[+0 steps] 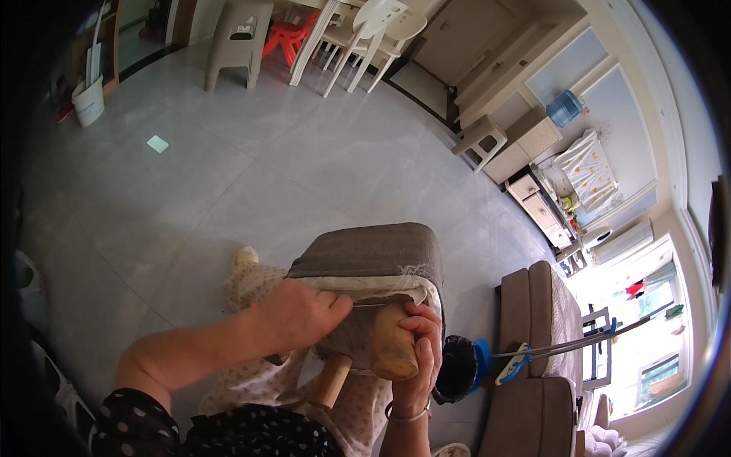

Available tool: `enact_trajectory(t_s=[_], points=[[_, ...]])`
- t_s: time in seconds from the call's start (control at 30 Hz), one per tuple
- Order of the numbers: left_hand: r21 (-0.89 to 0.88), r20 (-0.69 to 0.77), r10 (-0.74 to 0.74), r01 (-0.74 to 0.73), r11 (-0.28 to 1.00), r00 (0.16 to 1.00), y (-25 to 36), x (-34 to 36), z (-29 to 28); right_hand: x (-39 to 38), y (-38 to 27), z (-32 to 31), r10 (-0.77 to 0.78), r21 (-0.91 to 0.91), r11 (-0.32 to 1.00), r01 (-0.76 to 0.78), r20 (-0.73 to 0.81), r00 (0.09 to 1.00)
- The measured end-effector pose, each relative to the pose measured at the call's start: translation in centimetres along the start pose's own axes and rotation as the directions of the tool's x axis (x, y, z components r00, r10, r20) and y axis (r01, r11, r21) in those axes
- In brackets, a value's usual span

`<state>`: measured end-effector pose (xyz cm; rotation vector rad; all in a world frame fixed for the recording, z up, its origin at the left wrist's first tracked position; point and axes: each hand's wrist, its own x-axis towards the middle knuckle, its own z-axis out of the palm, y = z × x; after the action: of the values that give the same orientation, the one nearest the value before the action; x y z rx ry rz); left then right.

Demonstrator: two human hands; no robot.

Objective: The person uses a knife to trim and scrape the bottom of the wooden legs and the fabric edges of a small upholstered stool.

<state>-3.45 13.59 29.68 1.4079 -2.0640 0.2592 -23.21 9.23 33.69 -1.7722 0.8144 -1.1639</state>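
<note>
A grey fabric-covered stool (pixel 365 251) lies tipped across my lap, its underside toward me. White lining with frayed threads (pixel 415 273) runs along its lower edge. Two stubby wooden legs show: a thick one (pixel 392 346) on the right and another leg (pixel 332 381) nearer to me. My left hand (pixel 308 312) is closed in a fist at the lining's edge; what its fingers pinch is hidden, though a thin pale line runs rightward from it. My right hand (pixel 422 335) curls round the right side of the thick leg, fingertips near the lining.
To my right stand a black-lined bin (pixel 455 369) and a brown sofa (pixel 525 343), with a blue-and-white handled tool (pixel 512 364) between them. White chairs (pixel 373 30), a beige stool (pixel 240 42) and a white bucket (pixel 88 103) are farther off. Pale green paper (pixel 158 144) lies on the tiles.
</note>
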Motion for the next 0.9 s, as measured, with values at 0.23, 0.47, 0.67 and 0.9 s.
enact_trajectory(t_s=[0.23, 0.47, 0.67, 0.9], points=[[0.012, 0.039, 0.095, -0.095, 0.995, 0.995, -0.6, 0.8, 0.4, -1.2, 1.2, 0.3, -0.031, -0.059, 0.998, 0.028, -0.059, 0.998], [0.09, 0.028, 0.11, -0.112, 0.99, 0.994, -0.3, 1.1, 1.4, -1.6, 1.7, 0.6, -0.034, -0.005, 0.999, 0.033, -0.064, 0.997], [0.038, -0.067, 0.001, 0.001, 0.999, 0.998, 0.3, 0.2, 3.7, -0.9, 1.9, 0.8, -0.009, 0.021, 1.0, 0.01, -0.075, 0.997], [-0.158, -0.047, -0.124, 0.116, 0.981, 0.991, 0.5, 0.4, 3.5, -0.6, 2.7, 1.1, -0.003, 0.101, 0.995, 0.014, -0.112, 0.994]])
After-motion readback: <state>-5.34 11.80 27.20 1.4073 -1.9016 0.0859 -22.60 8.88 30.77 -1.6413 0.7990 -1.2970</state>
